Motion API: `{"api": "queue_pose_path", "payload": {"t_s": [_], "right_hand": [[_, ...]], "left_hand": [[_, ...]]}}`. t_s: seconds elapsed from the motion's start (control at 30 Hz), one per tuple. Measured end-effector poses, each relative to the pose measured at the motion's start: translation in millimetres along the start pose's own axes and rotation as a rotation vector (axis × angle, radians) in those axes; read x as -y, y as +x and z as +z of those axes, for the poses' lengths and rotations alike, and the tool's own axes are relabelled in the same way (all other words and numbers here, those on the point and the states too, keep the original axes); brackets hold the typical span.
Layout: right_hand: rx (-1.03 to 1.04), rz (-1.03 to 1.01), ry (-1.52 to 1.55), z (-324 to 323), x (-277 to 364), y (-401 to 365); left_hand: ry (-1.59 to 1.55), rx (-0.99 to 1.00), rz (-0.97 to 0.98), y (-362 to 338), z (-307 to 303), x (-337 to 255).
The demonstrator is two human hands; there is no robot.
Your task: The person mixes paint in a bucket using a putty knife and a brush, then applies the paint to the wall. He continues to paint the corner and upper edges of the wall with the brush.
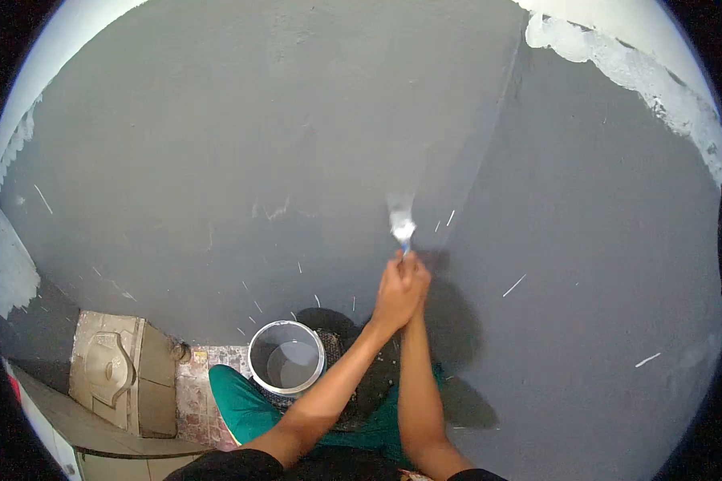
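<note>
My left hand [395, 295] and my right hand [421, 279] are together, both closed around the handle of a paintbrush [403, 227]. White paint covers the brush head, and a bit of blue shows on the handle. The bristles are smeared by motion and touch the grey wall [297, 120], with a faint pale streak just above them. My left hand partly covers my right hand. Below and left of my hands, a white bucket [254, 358] holds pale liquid that looks like paint.
White paint edges the upper right [618, 68] and left side [8, 248] of the grey wall. Thin white flecks dot the surface. At lower left stands a dusty beige fixture like a squat toilet [108, 365], beside a tiled floor [204, 401]. My green-clad knee [237, 401] is near the bucket.
</note>
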State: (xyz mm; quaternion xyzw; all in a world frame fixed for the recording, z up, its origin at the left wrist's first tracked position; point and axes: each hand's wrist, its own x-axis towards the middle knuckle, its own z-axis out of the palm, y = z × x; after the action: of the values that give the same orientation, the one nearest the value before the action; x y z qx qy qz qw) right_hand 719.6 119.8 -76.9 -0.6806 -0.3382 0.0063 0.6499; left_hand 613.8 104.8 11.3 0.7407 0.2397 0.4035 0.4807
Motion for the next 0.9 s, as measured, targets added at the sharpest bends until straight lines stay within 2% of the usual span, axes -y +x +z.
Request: {"api": "queue_pose_path", "payload": {"t_s": [0.07,0.13,0.2,0.3,0.4,0.47,0.53,0.6,0.7,0.8,0.9], "right_hand": [[0.004,0.122,0.092,11,-43,-38],[0.001,0.254,0.176,23,-84,-78],[-0.006,0.343,0.22,27,-93,-89],[-0.018,0.405,0.228,29,-97,-85],[-0.029,0.326,0.187,21,-74,-51],[-0.039,0.242,0.127,7,-41,-25],[-0.049,0.142,0.088,-13,6,3],[-0.064,0.05,0.099,-34,57,28],[-0.09,0.024,0.228,-56,106,44],[-0.093,0.052,0.304,-60,92,51],[-0.16,-0.005,0.08,-51,49,25]], "left_hand": [[0.004,0.027,-0.22,-21,11,51],[0.021,0.047,-0.329,-38,22,108],[0.052,0.08,-0.436,-46,28,138],[0.064,0.074,-0.426,-43,31,157],[0.041,0.128,-0.362,-21,12,87],[0.091,0.022,-0.151,-2,19,69],[0.029,0.142,-0.075,20,5,15],[0.056,0.091,0.23,34,11,-13],[0.005,-0.016,0.389,38,21,-51],[-0.115,0.033,0.248,37,28,-52],[-0.046,0.082,0.148,22,44,-4]]}}
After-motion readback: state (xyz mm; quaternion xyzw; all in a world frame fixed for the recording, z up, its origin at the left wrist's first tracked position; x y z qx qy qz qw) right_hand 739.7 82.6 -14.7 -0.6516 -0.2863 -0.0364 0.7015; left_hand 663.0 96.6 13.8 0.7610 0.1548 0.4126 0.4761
